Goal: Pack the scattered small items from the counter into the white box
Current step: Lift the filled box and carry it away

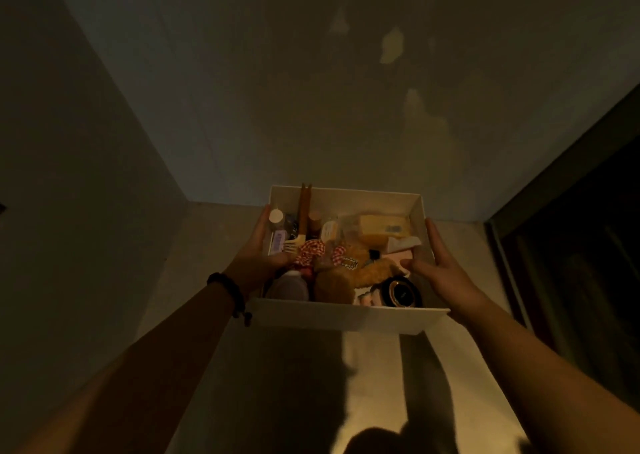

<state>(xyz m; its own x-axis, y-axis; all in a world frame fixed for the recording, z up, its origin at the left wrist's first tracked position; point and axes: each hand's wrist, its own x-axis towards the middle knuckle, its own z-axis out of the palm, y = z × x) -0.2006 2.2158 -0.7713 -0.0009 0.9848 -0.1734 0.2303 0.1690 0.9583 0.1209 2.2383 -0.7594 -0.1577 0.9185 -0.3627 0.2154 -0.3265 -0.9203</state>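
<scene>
Here, two bare forearms are reaching forward over the dim counter [301, 384], a dark beaded bracelet [232, 292] circling the left wrist. The left hand [263, 249] is gripping the left wall of the white box [349, 318], thumb hooked inside. The right hand [446, 273] is pressing flat against the right wall, fingers straight, thumb reaching in. Inside, a round black compact [401, 292] is lying by the near wall, with a brown plush toy [349, 273], red checked fabric [311, 251], a comb [294, 244] and small bottles [277, 221] crowding further back, a yellowish packet [381, 226] near the far wall.
</scene>
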